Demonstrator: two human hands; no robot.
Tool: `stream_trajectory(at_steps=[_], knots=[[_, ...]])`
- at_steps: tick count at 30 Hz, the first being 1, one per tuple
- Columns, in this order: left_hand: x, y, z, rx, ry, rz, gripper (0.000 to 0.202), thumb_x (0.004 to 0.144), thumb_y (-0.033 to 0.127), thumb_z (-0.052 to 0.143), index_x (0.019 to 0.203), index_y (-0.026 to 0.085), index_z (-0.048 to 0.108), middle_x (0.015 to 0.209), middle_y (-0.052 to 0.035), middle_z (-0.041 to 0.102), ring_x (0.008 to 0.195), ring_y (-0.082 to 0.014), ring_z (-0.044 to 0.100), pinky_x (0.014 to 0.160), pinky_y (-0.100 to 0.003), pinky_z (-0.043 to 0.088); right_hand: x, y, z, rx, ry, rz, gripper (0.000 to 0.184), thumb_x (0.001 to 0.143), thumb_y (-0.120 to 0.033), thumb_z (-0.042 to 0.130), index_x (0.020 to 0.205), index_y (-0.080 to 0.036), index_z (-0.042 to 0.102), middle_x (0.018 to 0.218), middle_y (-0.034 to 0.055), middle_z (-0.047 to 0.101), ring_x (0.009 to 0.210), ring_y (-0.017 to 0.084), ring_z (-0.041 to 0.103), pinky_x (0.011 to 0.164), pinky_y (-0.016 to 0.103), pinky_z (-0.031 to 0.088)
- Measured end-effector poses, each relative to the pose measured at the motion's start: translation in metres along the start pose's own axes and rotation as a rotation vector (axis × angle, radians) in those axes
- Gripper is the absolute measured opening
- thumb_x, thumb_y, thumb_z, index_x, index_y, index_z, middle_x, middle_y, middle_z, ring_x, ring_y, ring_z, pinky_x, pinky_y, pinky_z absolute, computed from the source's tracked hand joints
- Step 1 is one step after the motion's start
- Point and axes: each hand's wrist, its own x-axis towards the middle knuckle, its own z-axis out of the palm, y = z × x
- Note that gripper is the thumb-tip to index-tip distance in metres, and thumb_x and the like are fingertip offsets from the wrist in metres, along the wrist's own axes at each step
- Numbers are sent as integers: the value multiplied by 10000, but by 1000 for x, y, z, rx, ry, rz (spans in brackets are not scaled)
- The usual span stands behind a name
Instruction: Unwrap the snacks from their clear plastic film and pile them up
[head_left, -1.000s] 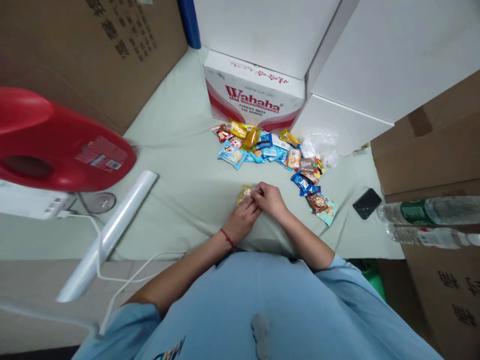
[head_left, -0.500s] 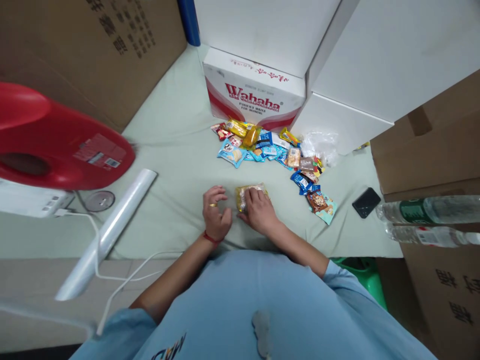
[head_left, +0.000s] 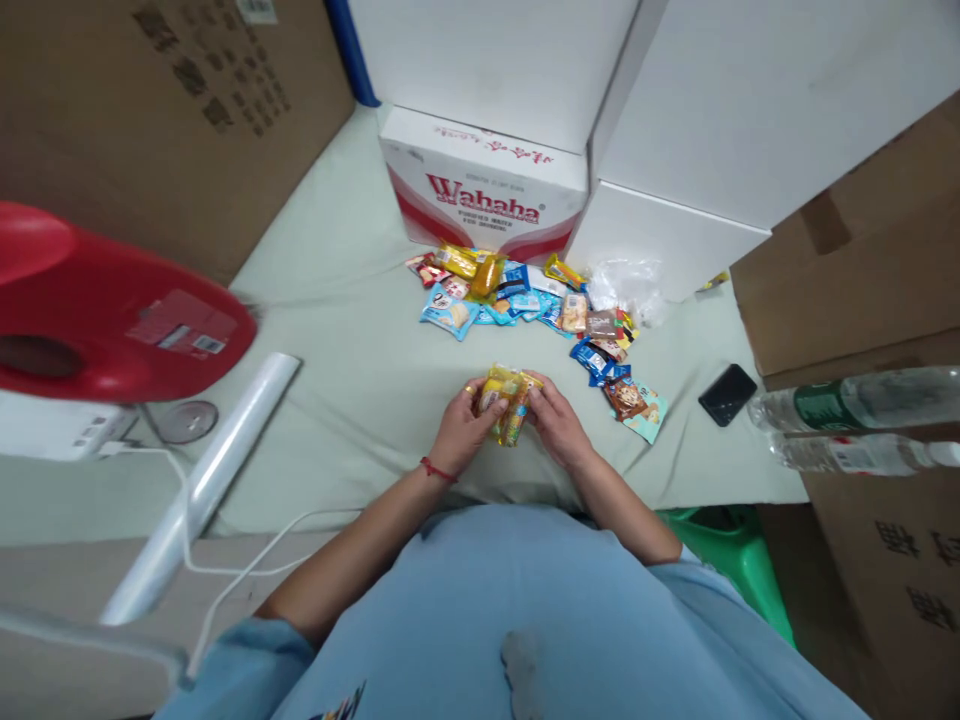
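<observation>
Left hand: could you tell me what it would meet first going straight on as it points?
The left hand holds the yellow packet, so that comes first; beyond it, probably the right hand.

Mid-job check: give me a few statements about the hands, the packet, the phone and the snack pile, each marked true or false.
1. The left hand and right hand both hold the yellow snack packet. True.
2. The black phone lies in the snack pile. False: it lies apart from the pile, to the right on the green cloth.
3. The snack pile lies in front of the Wahaha box. True.
4. The left wrist wears a blue band. False: it is a red band.
</observation>
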Motion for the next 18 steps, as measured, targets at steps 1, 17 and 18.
stream_trajectory(at_steps=[1, 17, 18], knots=[[3, 1, 6, 42, -18, 15, 582, 819, 566, 757, 1227, 172, 626, 1109, -77, 725, 1007, -233, 685, 943, -389, 567, -6, 1, -5, -1, 32, -15, 600, 851, -649, 758, 1286, -255, 632, 1139, 45, 719, 1074, 222, 664, 950, 341, 552], [-49, -31, -63, 1016, 191, 419, 356, 1019, 443, 511, 1241, 201, 650, 1141, -125, 723, 1058, -309, 689, 955, -485, 573, 117, -86, -380, -619, 1198, 11, 174, 1009, -233, 661, 1139, -121, 637, 965, 35, 685, 751, 120, 662, 668, 273, 600], [-55, -35, -69, 1065, 196, 429, 358, 1018, 433, 512, 1249, 197, 649, 1135, -134, 724, 1046, -321, 689, 950, -503, 571, 129, -83, -388, -709, 1176, -40, 199, 1020, -266, 665, 1149, -114, 648, 993, 44, 688, 770, 121, 666, 682, 274, 600]])
